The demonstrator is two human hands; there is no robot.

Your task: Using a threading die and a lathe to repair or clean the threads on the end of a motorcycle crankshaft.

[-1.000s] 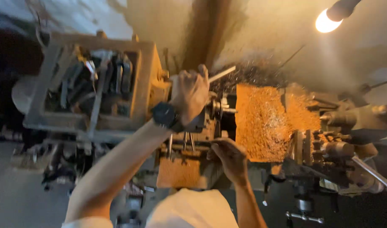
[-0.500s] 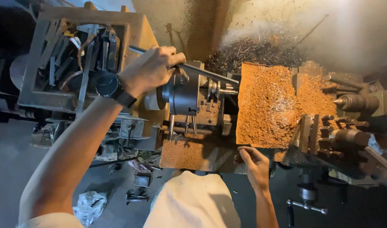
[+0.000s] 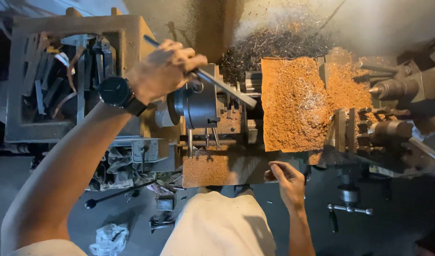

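The person stands over a metal lathe, and the chuck [image 3: 198, 106] serves as the landmark here. The left hand [image 3: 166, 71] is clenched around a long metal bar [image 3: 212, 81] that slants across the top of the chuck, one end poking out behind the knuckles and the other reaching toward the tray of orange shavings [image 3: 298, 104] to the right of the chuck. A dark wristwatch [image 3: 115, 92] sits on that wrist. The right hand [image 3: 286, 176] rests with loosely spread fingers on the front edge of the machine, below and to the right of the chuck, grasping nothing. No workpiece can be seen in the chuck jaws, and the pointed centre [image 3: 385, 88] stands well apart to the far right. Judging from this, the work looks to be at the chuck-adjusting stage, with cutting either finished or not resumed; the heaps of shavings suggest much turning is already done.
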